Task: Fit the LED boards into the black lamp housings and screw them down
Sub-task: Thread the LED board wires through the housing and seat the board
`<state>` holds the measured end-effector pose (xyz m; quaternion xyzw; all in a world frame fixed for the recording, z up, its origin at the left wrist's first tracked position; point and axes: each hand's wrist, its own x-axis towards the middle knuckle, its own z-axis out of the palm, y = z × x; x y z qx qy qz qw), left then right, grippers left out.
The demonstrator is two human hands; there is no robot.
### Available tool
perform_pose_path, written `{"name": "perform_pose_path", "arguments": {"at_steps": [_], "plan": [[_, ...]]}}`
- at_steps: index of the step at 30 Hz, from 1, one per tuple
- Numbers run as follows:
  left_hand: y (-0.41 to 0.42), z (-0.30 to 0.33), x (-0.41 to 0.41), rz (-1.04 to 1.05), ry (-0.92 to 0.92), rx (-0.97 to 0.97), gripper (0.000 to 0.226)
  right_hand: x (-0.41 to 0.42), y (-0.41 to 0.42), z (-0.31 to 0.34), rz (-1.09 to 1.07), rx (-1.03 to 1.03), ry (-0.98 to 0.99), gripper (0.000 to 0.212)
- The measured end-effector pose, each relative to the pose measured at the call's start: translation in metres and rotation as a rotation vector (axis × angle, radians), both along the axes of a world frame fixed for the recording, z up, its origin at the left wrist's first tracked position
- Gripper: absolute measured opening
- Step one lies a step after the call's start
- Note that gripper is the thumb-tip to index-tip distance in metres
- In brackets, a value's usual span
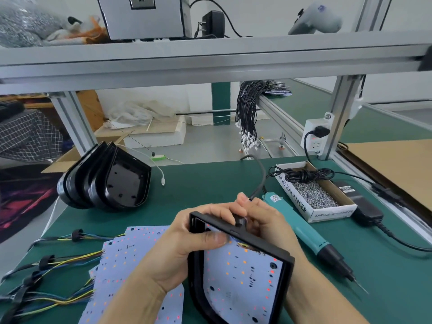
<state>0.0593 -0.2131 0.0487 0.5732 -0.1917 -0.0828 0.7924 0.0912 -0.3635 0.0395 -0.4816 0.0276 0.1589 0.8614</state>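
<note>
Left hand [187, 242] grips the black plastic lamp housing [236, 265] rim, thumb pressing the white LED board [240, 274] inside; right hand [261, 216] pinches its top edge. Looks light, rigid; board fragile, so hold by the rims.

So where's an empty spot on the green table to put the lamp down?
Bare green mat lies between the stacked housings, the hands and the screw box. More shows right of the screwdriver, beyond the black cable. Near left is crowded: LED boards, wire bundles.
</note>
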Motion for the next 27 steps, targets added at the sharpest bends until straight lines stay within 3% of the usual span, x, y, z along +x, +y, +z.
{"name": "perform_pose_path", "arguments": {"at_steps": [9, 12, 16, 24, 27], "plan": [[0.001, 0.002, -0.001, -0.003, -0.044, 0.068, 0.021, 0.007, 0.002, 0.006, -0.111, 0.032, -0.020, 0.039], [0.004, 0.002, -0.001, 0.035, -0.079, 0.094, 0.018, 0.006, -0.005, 0.005, 0.056, 0.042, 0.028, 0.025], [0.006, 0.000, -0.006, 0.101, -0.160, 0.157, 0.026, 0.001, -0.019, 0.010, 0.368, -0.046, -0.065, 0.039], [0.001, -0.010, -0.017, 0.270, -0.158, 0.249, 0.049, 0.001, -0.035, 0.028, 0.485, -0.129, -0.091, 0.022], [-0.001, -0.013, -0.018, 0.298, -0.198, 0.256, 0.045, 0.003, -0.038, 0.029, 0.482, -0.160, -0.088, 0.014]]}}
